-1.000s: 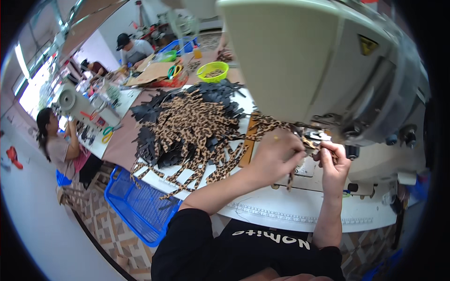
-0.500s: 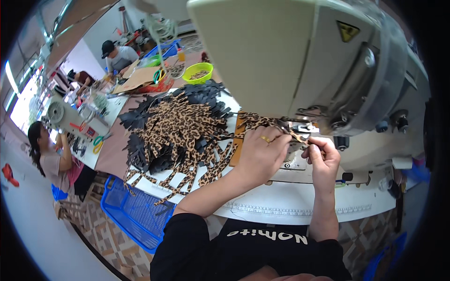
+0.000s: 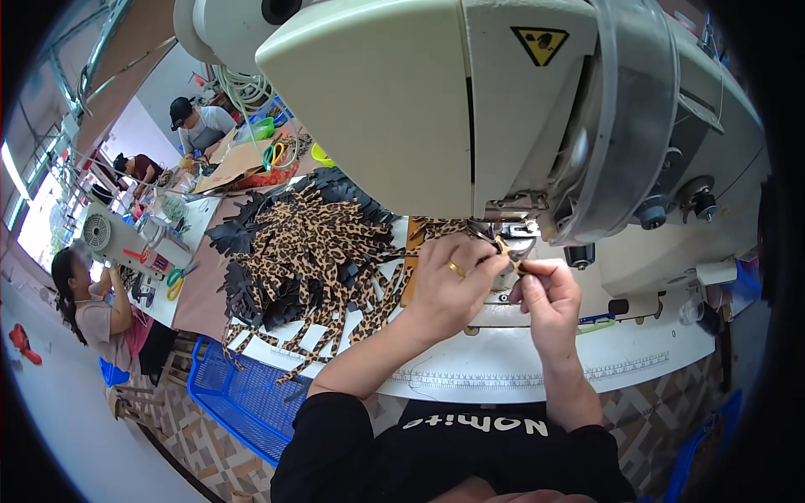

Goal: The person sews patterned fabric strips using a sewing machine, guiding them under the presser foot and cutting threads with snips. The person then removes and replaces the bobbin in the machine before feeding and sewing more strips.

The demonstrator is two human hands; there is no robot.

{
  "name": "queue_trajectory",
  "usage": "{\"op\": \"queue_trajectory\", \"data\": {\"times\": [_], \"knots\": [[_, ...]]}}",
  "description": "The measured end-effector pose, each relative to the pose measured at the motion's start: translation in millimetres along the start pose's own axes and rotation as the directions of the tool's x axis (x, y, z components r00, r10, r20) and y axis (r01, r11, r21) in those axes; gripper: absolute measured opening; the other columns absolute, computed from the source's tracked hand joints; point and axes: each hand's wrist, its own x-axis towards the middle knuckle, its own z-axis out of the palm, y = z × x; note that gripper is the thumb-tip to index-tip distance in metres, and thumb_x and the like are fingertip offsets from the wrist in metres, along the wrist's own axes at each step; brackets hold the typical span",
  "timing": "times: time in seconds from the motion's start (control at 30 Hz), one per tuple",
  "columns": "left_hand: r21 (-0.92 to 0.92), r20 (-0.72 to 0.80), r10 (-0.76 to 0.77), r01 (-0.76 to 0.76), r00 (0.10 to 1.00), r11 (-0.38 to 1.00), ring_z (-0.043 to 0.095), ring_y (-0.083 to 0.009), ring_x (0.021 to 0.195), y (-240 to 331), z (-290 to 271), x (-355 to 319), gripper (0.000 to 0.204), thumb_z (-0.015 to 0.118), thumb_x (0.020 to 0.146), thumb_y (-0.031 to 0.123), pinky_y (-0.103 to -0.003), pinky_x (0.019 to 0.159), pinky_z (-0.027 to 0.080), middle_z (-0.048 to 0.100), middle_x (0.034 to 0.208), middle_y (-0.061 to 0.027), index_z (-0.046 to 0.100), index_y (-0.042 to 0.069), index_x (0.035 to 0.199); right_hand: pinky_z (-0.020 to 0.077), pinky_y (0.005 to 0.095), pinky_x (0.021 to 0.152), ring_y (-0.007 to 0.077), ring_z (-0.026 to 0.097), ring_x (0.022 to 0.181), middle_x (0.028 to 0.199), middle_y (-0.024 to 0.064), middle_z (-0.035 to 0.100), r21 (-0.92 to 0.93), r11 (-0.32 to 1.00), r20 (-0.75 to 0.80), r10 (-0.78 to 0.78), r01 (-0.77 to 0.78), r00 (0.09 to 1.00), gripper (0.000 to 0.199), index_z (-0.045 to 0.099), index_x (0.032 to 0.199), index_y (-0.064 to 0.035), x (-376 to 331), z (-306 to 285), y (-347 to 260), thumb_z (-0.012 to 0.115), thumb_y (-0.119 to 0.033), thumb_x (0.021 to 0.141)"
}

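Note:
A narrow leopard-print strip runs from the presser foot of a large cream sewing machine toward me. My right hand pinches its near end between thumb and fingers. On the strip's other side my left hand, with a gold ring, has its fingers curled close to the foot; the fingertips press on the strip. The needle is hidden. Left of my hands lies a big heap of leopard-print strips on black strips, some hanging past the table's front edge.
A blue plastic basket stands below the table's front left. The white tabletop carries a printed ruler along its edge. Yellow-handled scissors lie by another machine, where a person sits. Further people work at the far left.
The view has shifted, so the machine looks bigger and further left. My hands stay by the presser foot; the strip between them now points more steeply toward me.

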Motion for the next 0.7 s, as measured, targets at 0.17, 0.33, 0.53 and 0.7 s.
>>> {"op": "queue_trajectory", "data": {"times": [0.17,0.33,0.53,0.7], "knots": [[-0.105,0.046,0.106,-0.1,0.993,0.989,0.054,-0.0234,0.09,-5,6,0,0.03,0.064,0.063,0.012,-0.036,0.071,0.041,0.055,0.097,-0.0022,0.06,0.01,0.094,0.0394,0.017,0.052,0.0073,0.052,0.061,0.077,0.009,0.058,0.095,0.995,0.049,0.007,-0.011,0.999,0.011,0.042,0.102,-0.0005,-14,22,4,0.043,0.0,0.09],[-0.282,-0.013,0.157,-0.154,0.988,0.947,0.058,-0.0243,0.081,-20,6,2,0.027,0.066,0.06,0.008,-0.035,0.062,0.049,0.056,0.09,-0.0049,0.058,0.007,0.086,0.039,0.0175,0.05,0.0055,0.046,0.055,0.079,0.0129,0.06,0.077,0.997,0.09,-0.005,-0.002,0.996,0.015,0.039,0.106,0.0001,-14,29,6,0.043,-0.001,0.091],[-0.272,-0.041,0.161,-0.166,0.986,0.948,0.059,-0.0248,0.074,-25,7,3,0.028,0.066,0.058,0.004,-0.034,0.06,0.05,0.056,0.085,-0.0048,0.057,0.006,0.085,0.0391,0.0173,0.051,0.0054,0.047,0.054,0.078,0.0135,0.061,0.077,0.996,0.08,0.031,-0.037,0.996,0.017,0.04,0.108,0.0005,-8,31,7,0.043,-0.002,0.091],[-0.259,-0.053,0.125,-0.134,0.991,0.956,0.059,-0.0239,0.073,-27,8,3,0.026,0.067,0.061,0.004,-0.034,0.059,0.048,0.057,0.083,-0.0031,0.059,0.007,0.085,0.0397,0.0174,0.052,0.0056,0.048,0.055,0.079,0.0137,0.062,0.055,0.996,0.099,0.066,-0.072,0.993,0.02,0.04,0.11,0.0007,-8,28,7,0.044,-0.001,0.09]]}}
